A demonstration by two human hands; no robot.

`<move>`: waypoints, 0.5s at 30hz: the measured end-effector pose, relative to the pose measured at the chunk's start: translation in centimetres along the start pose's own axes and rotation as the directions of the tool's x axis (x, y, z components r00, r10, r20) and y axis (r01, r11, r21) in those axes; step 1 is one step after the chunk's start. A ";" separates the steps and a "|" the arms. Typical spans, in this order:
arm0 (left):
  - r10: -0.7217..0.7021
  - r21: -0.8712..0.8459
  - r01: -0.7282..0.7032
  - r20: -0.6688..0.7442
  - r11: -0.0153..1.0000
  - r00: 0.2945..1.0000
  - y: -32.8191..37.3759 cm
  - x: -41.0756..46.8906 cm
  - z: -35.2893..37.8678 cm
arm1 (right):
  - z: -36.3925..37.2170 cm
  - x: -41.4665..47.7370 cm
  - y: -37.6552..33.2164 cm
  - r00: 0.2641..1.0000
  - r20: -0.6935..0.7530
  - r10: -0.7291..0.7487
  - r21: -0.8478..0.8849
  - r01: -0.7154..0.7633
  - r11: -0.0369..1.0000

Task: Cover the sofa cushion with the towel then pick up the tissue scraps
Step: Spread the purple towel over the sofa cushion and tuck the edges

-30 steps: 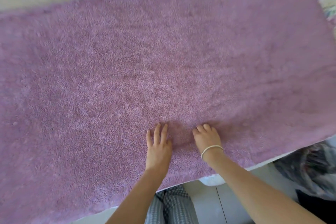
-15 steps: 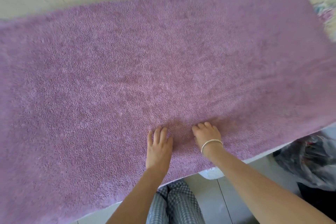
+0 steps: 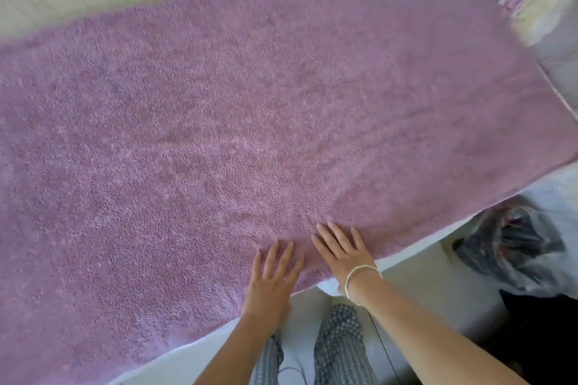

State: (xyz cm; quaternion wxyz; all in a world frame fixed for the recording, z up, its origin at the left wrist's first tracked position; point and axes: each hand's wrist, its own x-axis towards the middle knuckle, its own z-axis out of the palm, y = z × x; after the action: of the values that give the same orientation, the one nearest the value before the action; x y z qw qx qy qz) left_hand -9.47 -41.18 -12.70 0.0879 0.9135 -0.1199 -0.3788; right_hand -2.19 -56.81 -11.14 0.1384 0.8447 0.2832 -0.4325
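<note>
- The towel (image 3: 250, 134) lies spread flat over the sofa cushion (image 3: 328, 286), its long axis running left to right.
- Left hand (image 3: 272, 278) and right hand (image 3: 344, 251) rest side by side at its near edge, each grip spread, palms down.
- No tissue scraps in view.

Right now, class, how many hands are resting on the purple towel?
2. The left hand lies flat near the towel's near edge; the right hand, wearing a bracelet, lies flat just beside it.

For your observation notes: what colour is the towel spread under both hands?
The towel is a dusty pinkish purple, seen in the head view.
</note>
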 end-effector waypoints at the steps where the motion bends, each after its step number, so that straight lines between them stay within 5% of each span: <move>1: -0.007 -0.014 0.007 -0.005 1.000 1.000 0.2 -0.2 0.3 | 0.3 -0.2 -0.1 1.000 -0.004 -0.017 -0.003 0.017 1.000; 7: -0.060 -0.064 0.060 0.000 0.996 0.998 3.8 -1.2 -0.9 | -0.4 -2.3 1.7 0.989 0.040 -0.145 0.066 0.142 0.988; 15: -0.173 -0.115 0.157 -0.148 0.981 0.974 6.4 1.7 -6.1 | -4.4 -3.0 7.3 0.995 -0.072 -0.064 0.154 0.074 0.985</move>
State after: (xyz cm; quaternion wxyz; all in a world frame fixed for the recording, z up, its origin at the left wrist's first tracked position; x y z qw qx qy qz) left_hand -4.92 -47.39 -7.93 0.1123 0.9416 -0.0166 -0.3169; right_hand 3.61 -61.60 -6.25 0.0472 0.8566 0.2822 -0.4294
